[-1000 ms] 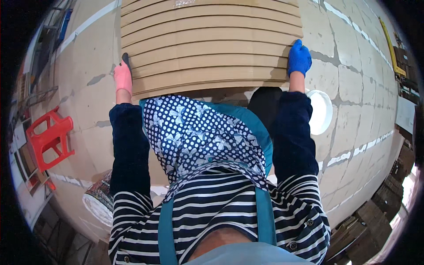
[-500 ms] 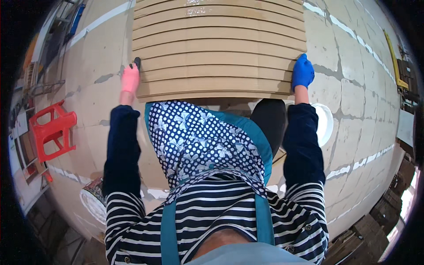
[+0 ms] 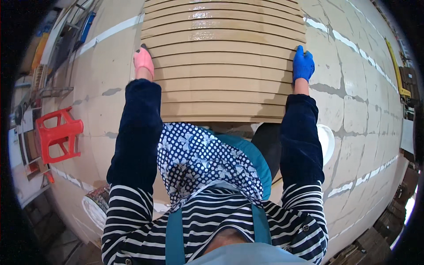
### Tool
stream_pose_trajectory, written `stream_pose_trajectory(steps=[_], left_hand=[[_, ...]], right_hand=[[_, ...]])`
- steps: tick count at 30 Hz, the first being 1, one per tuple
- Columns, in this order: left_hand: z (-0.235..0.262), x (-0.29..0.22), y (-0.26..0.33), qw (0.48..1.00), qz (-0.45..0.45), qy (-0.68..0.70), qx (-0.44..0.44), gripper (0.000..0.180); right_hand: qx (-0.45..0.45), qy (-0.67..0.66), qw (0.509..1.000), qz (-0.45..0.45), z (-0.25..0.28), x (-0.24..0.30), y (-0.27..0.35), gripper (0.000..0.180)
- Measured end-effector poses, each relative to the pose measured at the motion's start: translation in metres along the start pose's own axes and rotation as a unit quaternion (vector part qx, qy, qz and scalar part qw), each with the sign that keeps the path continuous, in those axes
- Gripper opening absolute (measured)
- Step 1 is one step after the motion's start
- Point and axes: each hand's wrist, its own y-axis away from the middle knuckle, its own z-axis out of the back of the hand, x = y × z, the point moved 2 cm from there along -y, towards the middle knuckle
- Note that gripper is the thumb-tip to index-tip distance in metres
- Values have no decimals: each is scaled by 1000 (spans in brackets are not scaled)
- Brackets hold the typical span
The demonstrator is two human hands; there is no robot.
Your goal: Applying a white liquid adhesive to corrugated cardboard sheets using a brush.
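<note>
A pile of flat brown cardboard sheets [image 3: 221, 84] lies fanned in overlapping steps in front of me, its near edge close to my apron. Shiny clear tape [image 3: 201, 24] runs across several of the farther sheets. My left hand [image 3: 143, 61], in a pink glove with dark fingertips, is closed at the pile's left edge. At the right edge my right hand [image 3: 303, 65], gloved in blue, is closed with its fingers curled. Both hands sit about level with each other. How far the fingers reach under the cardboard is hidden.
A red plastic stool [image 3: 59, 134] stands on the tiled floor to the left. A white round container [image 3: 325, 143] is partly behind my right forearm. Another tub [image 3: 95, 207] stands by my left elbow. A yellow metal bar [image 3: 395, 66] lies far right.
The cardboard pile's near edge has come closer to my body. My hands are now farther along its sides, and the left one has moved up and to the right.
</note>
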Motion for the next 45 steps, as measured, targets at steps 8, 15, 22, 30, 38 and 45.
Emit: stream_pose_trajectory(steps=[8, 15, 22, 30, 38, 45], left_hand=[[2, -7, 38, 999, -32, -40, -6, 39], [1, 6, 32, 976, -162, -72, -128, 30], [-1, -2, 48, 973, -168, -91, -127, 24], [12, -4, 33, 965, -140, -125, -183, 30], [43, 7, 36, 995, 37, -16, 87, 35], [30, 17, 62, 988, -130, 30, -71, 28]], right_hand=[[-70, 3, 997, -9, -1, -14, -7, 51], [-71, 0, 997, -17, -4, -12, -1, 45], [-64, 54, 996, -13, -2, -25, -10, 41], [-72, -29, 997, 27, -4, -23, 3, 39], [-19, 16, 999, 27, 4, -39, 11, 46], [-32, -14, 999, -27, 11, -33, 20, 50]])
